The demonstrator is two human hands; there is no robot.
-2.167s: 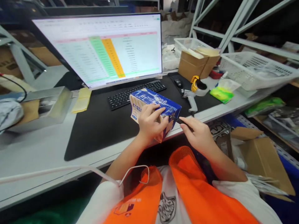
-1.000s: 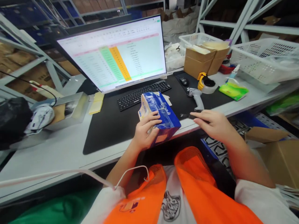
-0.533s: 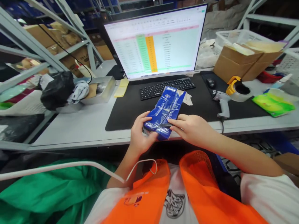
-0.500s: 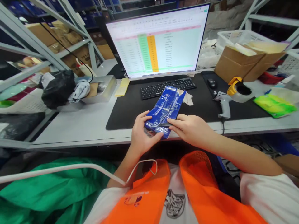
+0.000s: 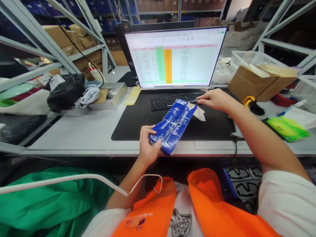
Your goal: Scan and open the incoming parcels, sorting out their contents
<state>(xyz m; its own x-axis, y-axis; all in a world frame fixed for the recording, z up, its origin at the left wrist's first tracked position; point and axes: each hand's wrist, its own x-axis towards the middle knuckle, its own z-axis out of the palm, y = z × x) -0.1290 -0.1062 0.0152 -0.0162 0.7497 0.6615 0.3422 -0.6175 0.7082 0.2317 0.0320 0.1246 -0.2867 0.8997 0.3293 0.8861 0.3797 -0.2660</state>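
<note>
A flattened blue plastic-wrapped package [image 5: 174, 125] lies slanted across the front of the black desk mat [image 5: 133, 121]. My left hand [image 5: 146, 148] is closed around its near end at the desk edge. My right hand [image 5: 213, 98] reaches forward to the package's far end, beside the right end of the black keyboard [image 5: 170, 100]. Its fingers are pressed together; what they hold, if anything, is hidden. A scrap of brown paper [image 5: 199, 112] lies just under that hand.
A monitor [image 5: 177, 59] showing a spreadsheet stands behind the keyboard. Right: cardboard box [image 5: 247, 85], white basket [image 5: 249, 57], tape dispenser [image 5: 251, 105], green pack [image 5: 287, 128]. Left: metal tray [image 5: 111, 97], yellow notes [image 5: 133, 97], black bag [image 5: 65, 93], shelving.
My right hand has left the package's near end and moved forward to its far end by the keyboard. The package now lies flatter. My view has shifted left and up.
</note>
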